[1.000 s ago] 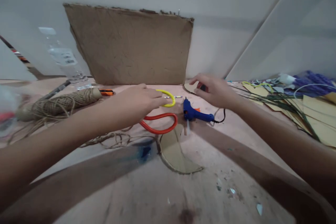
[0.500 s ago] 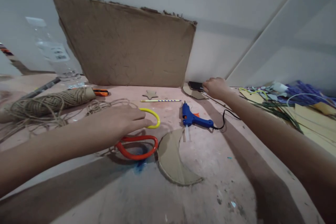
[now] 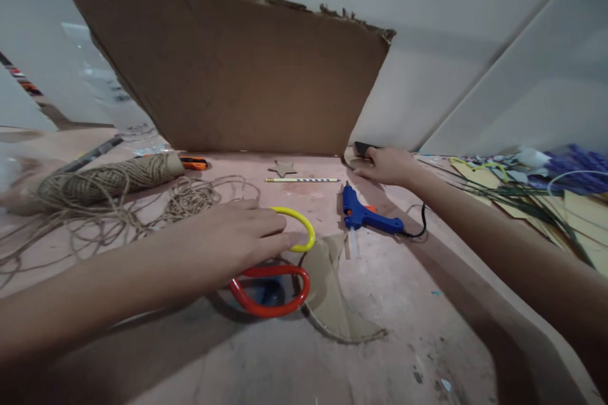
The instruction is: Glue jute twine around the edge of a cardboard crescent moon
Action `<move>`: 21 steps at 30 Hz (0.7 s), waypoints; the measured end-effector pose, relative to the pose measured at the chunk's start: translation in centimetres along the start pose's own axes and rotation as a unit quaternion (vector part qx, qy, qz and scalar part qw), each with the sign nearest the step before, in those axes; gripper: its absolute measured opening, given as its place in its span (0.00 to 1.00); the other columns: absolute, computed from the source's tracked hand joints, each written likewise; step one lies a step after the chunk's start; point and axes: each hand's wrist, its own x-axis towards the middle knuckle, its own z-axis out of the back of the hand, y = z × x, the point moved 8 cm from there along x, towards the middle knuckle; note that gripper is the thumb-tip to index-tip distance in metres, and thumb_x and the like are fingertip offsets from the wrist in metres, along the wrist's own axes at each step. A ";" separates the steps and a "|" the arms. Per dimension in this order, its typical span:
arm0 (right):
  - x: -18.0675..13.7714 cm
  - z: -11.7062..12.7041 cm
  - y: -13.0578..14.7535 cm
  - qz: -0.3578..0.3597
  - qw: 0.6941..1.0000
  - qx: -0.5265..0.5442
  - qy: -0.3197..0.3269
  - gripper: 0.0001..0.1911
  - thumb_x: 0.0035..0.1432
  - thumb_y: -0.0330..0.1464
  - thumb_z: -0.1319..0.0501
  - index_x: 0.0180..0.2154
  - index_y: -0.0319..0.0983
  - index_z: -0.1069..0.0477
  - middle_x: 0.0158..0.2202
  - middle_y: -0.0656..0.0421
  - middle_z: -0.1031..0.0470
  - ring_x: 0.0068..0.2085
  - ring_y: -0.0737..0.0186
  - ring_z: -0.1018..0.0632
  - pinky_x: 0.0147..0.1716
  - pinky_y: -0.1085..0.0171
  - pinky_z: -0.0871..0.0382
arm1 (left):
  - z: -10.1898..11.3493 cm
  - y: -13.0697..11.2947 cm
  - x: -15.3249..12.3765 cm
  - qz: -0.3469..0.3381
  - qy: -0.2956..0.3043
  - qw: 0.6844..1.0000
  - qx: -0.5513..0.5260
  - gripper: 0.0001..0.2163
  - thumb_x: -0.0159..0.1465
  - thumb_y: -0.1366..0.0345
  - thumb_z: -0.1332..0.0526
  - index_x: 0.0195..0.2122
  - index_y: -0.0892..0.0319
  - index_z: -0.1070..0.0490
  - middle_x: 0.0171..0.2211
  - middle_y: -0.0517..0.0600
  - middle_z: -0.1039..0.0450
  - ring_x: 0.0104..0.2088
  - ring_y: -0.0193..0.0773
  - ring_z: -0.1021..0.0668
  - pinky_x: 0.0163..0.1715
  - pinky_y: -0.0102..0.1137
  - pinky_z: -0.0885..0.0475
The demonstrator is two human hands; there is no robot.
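Across the near left of the surface (image 3: 380, 370), the left hand (image 3: 237, 237) grasps red-and-yellow-handled scissors (image 3: 305, 288).
At far right, the right hand (image 3: 392, 166) touches a black phone (image 3: 363, 149); whether that grip is closed on it, I cannot tell. Right of the scissors, a blue glue gun (image 3: 358, 210) lies near a crescent-shaped cardboard cutout (image 3: 330, 288).

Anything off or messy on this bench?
Yes. The cardboard's top edge is ragged, as if torn. Twine lies in loose tangles beside its roll. A blue patch, likely a stain, shows through the red handle.
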 end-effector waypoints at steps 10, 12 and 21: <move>-0.4 1.1 -2.2 0.017 0.989 0.120 -0.081 0.24 0.85 0.48 0.24 0.69 0.41 0.16 0.70 0.48 0.14 0.66 0.43 0.11 0.69 0.38 0.12 | 0.1 1.5 -0.3 0.022 -0.018 0.999 -0.042 0.33 0.75 0.81 0.35 0.77 0.46 0.19 0.66 0.49 0.07 0.56 0.46 0.07 0.54 0.34 0.20; -0.1 1.3 -4.0 0.009 0.981 0.171 -0.091 0.22 0.85 0.48 0.25 0.67 0.41 0.15 0.68 0.49 0.12 0.65 0.43 0.11 0.68 0.39 0.11 | 0.0 2.8 -0.6 0.040 -0.020 0.998 -0.041 0.32 0.74 0.81 0.36 0.74 0.47 0.17 0.64 0.49 0.07 0.53 0.45 0.06 0.49 0.33 0.19; 1.0 -1.5 -12.3 -0.095 0.909 0.378 -0.147 0.24 0.85 0.45 0.23 0.71 0.41 0.18 0.69 0.48 0.14 0.62 0.46 0.10 0.61 0.43 0.07 | 5.3 11.7 0.9 0.161 -0.091 0.979 0.080 0.17 0.90 0.70 0.44 0.70 0.63 0.17 0.60 0.54 0.10 0.55 0.44 0.16 0.62 0.38 0.23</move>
